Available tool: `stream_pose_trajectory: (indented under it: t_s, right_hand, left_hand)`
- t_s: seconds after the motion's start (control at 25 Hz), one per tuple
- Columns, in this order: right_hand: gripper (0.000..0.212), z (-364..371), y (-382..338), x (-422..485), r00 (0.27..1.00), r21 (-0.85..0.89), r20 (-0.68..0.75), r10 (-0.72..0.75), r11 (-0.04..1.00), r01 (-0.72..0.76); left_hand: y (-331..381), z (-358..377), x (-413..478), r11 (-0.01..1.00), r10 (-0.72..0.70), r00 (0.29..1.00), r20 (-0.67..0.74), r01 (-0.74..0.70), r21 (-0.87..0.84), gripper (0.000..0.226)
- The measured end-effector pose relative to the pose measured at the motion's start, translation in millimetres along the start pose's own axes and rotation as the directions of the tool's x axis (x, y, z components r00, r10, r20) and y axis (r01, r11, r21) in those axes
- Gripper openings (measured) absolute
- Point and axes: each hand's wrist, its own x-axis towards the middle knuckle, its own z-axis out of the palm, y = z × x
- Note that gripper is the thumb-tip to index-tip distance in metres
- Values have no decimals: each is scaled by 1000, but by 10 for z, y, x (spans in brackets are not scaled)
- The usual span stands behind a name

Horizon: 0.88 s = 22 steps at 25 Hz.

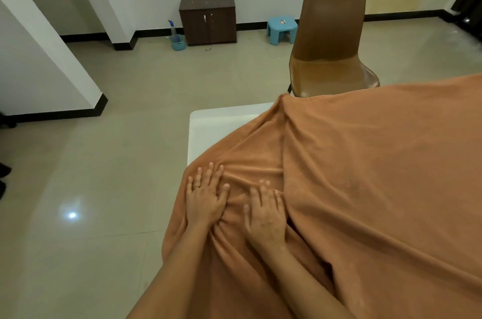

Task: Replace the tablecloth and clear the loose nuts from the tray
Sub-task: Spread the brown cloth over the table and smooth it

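Observation:
An orange-brown tablecloth (365, 175) covers most of a white table (214, 128), whose far-left corner is still bare. The cloth is bunched into folds near the table's left edge. My left hand (204, 196) lies flat on those folds, fingers spread, a ring on one finger. My right hand (266, 217) rests palm down just to its right, fingers apart, pressing the wrinkled cloth. Neither hand grips anything. No tray or nuts are in view.
A brown plastic chair (331, 42) stands at the table's far side. By the back wall are a dark wooden cabinet (208, 20), a blue stool (281, 29) and a blue bucket with a spray bottle (178, 41). Tiled floor stretches to the left.

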Motion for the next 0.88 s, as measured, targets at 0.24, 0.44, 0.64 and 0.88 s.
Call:
stream_pose_trajectory:
  t_s: [0.24,0.44,0.64,0.88]
  right_hand:
    - [113,-51,102,531,916,-164,282,284,955,-246]
    - [125,125,-386,692,915,-250,307,261,950,-187]
    - [119,357,-923,675,916,-179,388,103,983,-35]
    - [91,192,-729,532,955,-109,133,266,961,-253]
  left_hand:
    - [-239,-59,31,986,-139,990,-7,138,-90,64]
    - [-453,-305,141,996,18,993,-118,-28,-80,53]
    - [-646,-541,684,890,374,925,60,-341,-304,52]
    - [-729,-264,1167,976,210,941,266,-187,-111,64]
